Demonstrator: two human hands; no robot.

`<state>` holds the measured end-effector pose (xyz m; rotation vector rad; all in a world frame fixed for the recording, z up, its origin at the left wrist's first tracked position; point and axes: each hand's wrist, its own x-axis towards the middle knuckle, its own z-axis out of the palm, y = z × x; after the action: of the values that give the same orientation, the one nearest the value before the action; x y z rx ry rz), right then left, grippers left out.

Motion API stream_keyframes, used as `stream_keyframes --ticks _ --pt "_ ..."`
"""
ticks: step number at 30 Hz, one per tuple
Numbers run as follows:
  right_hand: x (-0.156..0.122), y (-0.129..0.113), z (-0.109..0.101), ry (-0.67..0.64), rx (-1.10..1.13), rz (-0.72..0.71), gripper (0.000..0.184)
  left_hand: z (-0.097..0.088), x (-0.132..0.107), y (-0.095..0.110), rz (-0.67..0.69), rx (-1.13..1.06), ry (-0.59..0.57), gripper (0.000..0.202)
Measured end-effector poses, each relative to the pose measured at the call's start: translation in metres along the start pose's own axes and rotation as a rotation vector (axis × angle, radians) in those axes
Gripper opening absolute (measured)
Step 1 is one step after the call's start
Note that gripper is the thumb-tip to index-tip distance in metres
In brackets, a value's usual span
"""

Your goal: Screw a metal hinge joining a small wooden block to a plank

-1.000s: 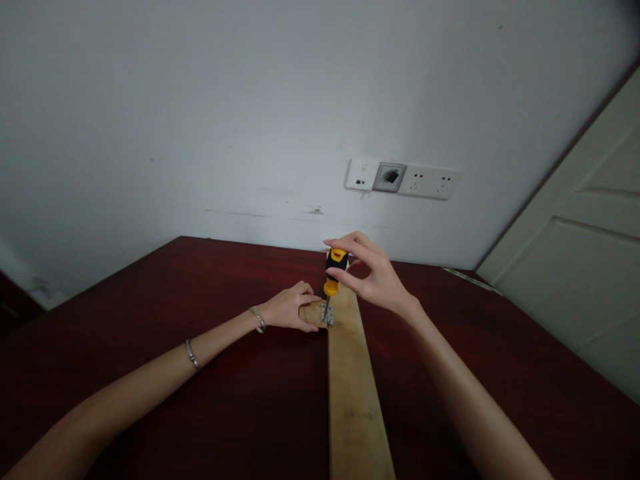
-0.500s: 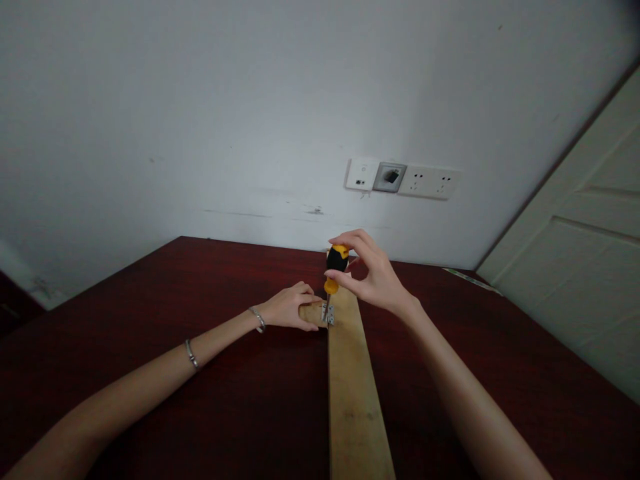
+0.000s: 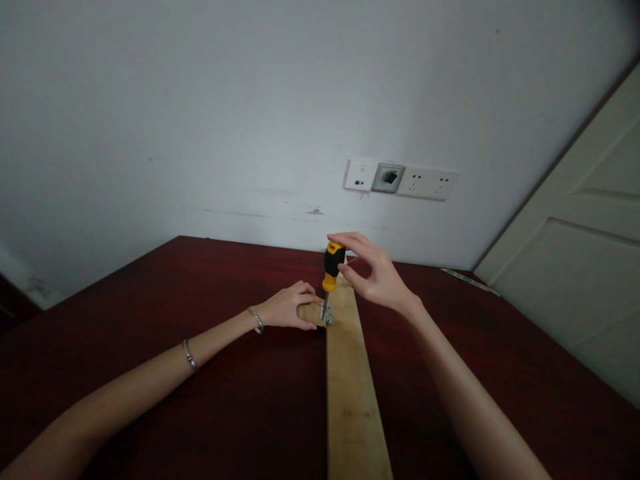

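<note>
My right hand has its fingers on the handle of a yellow and black screwdriver, which stands nearly upright. The screwdriver's shaft runs down to a small metal hinge. That hinge lies across the joint between a short wooden block and a long wooden board. My left hand is closed around the block from the left, thumb on the near side and fingers on the far side. Whether the tip sits in a screw is too small to tell.
The dark red table reaches back to a white wall. Sockets and switches are set in the wall. A pale panelled door stands at the right, with a thin strip near it on the table.
The fingers of my right hand have shifted on the screwdriver handle, with the thumb now farther right and higher. My left hand stays on the block.
</note>
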<state>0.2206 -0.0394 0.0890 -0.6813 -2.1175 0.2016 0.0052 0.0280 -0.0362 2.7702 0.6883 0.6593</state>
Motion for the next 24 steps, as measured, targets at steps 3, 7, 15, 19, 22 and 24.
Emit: stream_keyframes --ticks 3,7,15,19,22,24 --pt "0.001 0.002 0.001 0.020 -0.015 0.018 0.044 0.002 0.000 0.001 0.010 -0.008 0.017 0.053" --pt "0.002 0.004 0.004 0.068 -0.014 0.047 0.036 0.002 0.000 0.002 0.020 -0.010 0.023 0.052" --pt "0.002 0.002 0.004 0.024 0.008 0.024 0.039 0.004 -0.007 0.005 0.008 -0.050 0.051 0.053" --pt "0.003 0.005 0.007 0.058 -0.002 0.053 0.036 0.008 -0.012 0.009 -0.018 -0.071 0.090 0.052" --pt "0.003 0.004 0.008 0.075 0.002 0.059 0.037 0.011 -0.015 0.012 -0.011 -0.092 0.132 0.048" --pt "0.002 0.003 0.007 0.047 0.016 0.048 0.039 0.013 -0.016 0.013 -0.003 -0.106 0.148 0.043"
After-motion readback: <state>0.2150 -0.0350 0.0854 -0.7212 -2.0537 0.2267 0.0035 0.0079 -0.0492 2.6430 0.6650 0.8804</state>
